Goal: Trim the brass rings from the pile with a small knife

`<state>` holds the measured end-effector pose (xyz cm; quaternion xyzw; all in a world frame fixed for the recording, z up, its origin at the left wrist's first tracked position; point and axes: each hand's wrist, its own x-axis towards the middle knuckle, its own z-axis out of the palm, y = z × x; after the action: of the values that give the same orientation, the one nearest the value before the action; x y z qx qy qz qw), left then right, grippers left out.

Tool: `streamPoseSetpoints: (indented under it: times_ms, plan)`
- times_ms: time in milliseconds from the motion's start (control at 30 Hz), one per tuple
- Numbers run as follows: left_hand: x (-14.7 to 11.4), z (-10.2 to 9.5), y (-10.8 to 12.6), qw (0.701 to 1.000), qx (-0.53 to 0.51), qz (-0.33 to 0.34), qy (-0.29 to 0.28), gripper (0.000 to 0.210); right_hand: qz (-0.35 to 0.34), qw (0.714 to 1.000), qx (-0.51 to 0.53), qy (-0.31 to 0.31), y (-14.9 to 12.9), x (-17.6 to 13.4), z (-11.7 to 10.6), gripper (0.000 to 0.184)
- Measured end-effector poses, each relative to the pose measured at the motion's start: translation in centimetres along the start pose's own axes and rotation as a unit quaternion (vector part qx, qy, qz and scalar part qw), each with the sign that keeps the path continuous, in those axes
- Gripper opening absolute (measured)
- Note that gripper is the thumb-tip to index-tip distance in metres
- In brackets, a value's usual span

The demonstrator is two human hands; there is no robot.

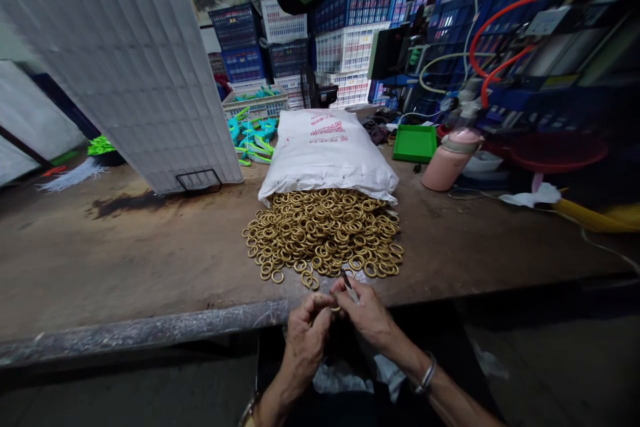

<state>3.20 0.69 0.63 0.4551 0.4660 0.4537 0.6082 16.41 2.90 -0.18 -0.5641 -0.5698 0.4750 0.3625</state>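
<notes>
In the head view, you hold one brass ring (pixel 335 309) between your hands at the near edge of a table (pixel 175 260). Only part of the ring shows, a short arc bowed toward 6 o'clock; which way its flat face turns cannot be told. Taking the ring as the dial's centre, your left hand (pixel 306 330) sits at 8 o'clock, its thumb and forefinger narrowed on the ring. Your right hand (pixel 367 313) sits at 4 o'clock, fingers closed around a slim tool (pixel 351 288) and their tips close by the ring; whether they touch it cannot be told.

The tool's long axis runs from 11 to 5 o'clock, its dark end pointing toward 11, away from you. It lies in your right grip, just beside the ring on the 1 o'clock side.

At 12 o'clock, near both hands, spreads a pile (pixel 325 233) of similar rings, a few loose along its near rim. It meets the near edge of a white sack (pixel 330 153), lying printed side up. Well apart from your hands, a pink bottle (pixel 447 163) leans between 1 and 2 o'clock, a green tray (pixel 415 142) lies at 1, and a white panel (pixel 135 80) stands between 10 and 11.
</notes>
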Motion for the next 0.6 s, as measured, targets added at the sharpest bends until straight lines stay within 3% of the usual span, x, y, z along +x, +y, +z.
streamPoseSetpoints:
  times_ms: [133, 333, 600]
  plan:
    - [-0.05, 0.05, -0.12, 0.999, 0.030, 0.018, -0.008, 0.014, 0.037, 0.998, 0.051, 0.001, 0.49, -0.06, 0.33, 0.020]
    - [0.04, -0.12, -0.52, 0.997, 0.068, 0.039, -0.013, 0.014, 0.039, 0.997, 0.069, -0.001, 0.85, 0.02, 0.54, 0.018]
    - [0.34, -0.25, -0.47, 0.999, -0.003, -0.008, -0.033, 0.021, 0.069, 0.989, 0.123, -0.047, 0.66, 0.00, 0.61, 0.023]
